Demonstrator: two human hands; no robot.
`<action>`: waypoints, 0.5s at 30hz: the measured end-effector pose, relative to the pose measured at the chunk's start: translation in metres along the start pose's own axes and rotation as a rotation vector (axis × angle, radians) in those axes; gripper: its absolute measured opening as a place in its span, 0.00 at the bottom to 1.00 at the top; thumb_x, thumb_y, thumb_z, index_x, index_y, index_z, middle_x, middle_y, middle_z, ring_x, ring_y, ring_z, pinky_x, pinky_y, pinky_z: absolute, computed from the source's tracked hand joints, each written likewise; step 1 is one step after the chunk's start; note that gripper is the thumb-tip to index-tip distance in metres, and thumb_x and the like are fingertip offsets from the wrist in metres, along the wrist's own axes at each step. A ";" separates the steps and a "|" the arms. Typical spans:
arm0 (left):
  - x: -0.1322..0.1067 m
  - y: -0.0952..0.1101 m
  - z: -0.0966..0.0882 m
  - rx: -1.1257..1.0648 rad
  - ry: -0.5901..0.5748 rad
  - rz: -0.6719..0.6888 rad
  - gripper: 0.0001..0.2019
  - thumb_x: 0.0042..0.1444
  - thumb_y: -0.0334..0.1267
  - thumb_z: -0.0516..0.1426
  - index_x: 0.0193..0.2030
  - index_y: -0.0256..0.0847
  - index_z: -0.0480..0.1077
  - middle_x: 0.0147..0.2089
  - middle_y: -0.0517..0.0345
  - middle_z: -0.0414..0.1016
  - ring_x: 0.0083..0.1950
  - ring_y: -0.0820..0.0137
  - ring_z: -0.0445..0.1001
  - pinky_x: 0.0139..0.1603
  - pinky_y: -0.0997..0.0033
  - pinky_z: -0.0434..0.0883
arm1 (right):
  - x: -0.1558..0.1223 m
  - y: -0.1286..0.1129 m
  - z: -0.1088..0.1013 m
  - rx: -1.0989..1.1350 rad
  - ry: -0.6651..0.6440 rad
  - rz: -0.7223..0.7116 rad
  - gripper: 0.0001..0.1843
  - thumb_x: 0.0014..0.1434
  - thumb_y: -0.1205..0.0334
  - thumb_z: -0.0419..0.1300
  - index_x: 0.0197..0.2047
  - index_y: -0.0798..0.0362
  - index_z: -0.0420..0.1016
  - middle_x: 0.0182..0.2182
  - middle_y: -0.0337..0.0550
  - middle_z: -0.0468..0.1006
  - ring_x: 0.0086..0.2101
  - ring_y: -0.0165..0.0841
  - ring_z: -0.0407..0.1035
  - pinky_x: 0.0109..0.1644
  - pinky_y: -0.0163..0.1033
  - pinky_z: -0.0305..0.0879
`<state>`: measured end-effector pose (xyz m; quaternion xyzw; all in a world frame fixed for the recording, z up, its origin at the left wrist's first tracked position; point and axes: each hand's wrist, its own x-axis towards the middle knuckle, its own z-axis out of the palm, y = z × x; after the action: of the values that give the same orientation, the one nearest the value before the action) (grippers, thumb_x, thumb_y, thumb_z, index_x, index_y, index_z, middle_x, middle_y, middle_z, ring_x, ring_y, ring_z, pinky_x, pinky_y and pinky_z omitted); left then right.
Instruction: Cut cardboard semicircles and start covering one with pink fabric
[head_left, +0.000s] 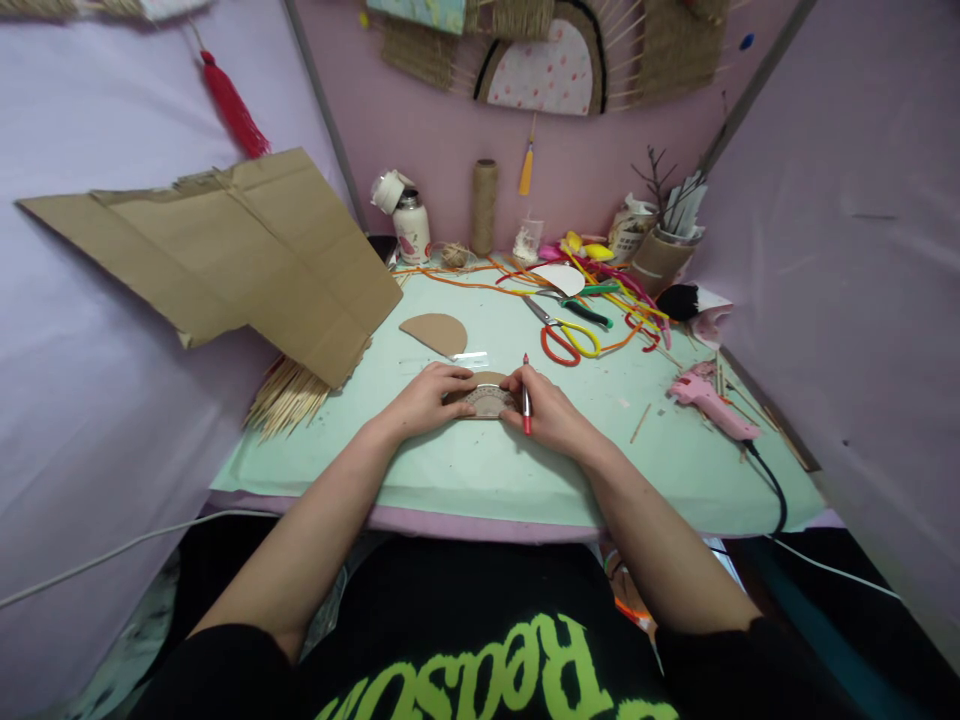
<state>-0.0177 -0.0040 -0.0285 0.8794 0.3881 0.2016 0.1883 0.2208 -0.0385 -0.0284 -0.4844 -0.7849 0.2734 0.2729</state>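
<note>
Held a protractor (489,402) flat over a piece of brown cardboard (491,379) near the front middle of the worktop (480,490), seemingly partway through measuring. Had the left hand (437,400) closed on the left end, thumb towards the near edge and fingers at the curve. Steadied the other end with the right hand (551,410), with a red pen (526,400) gripped in the same fingers. Had both hands apart from each other, with the middle of the protractor showing between them.

Judged the cutting as done for at least one piece: had a cardboard half-round (435,333) already shaped, lying just beyond the left hand, beside a clear ruler (471,359). Had a white half-round (561,278) farther back, near the scissors (551,322), with neither hand on them.

Could make out no marks on the cardboard at this size, so could not tell how much measuring and marking remained. Had no sticks (289,400) fixed to the cardboard half-round; had the glue gun (709,402) resting at the right, well apart from the right hand.
</note>
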 end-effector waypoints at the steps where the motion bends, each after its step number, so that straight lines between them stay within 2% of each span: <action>1: 0.000 0.000 0.000 0.000 0.000 0.002 0.19 0.55 0.45 0.63 0.52 0.43 0.76 0.58 0.49 0.74 0.58 0.56 0.70 0.61 0.52 0.64 | 0.000 0.000 0.000 0.000 -0.002 0.003 0.15 0.52 0.61 0.61 0.39 0.47 0.58 0.43 0.43 0.74 0.40 0.38 0.67 0.43 0.42 0.62; 15: 0.000 0.001 -0.002 -0.019 -0.013 -0.011 0.19 0.55 0.46 0.63 0.52 0.46 0.76 0.58 0.50 0.74 0.59 0.56 0.69 0.62 0.51 0.63 | -0.001 -0.004 -0.002 0.005 -0.006 0.017 0.14 0.52 0.61 0.61 0.39 0.48 0.59 0.43 0.43 0.74 0.39 0.37 0.67 0.42 0.41 0.62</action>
<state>-0.0177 -0.0043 -0.0264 0.8765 0.3899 0.1987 0.2004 0.2203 -0.0402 -0.0247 -0.4894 -0.7810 0.2790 0.2697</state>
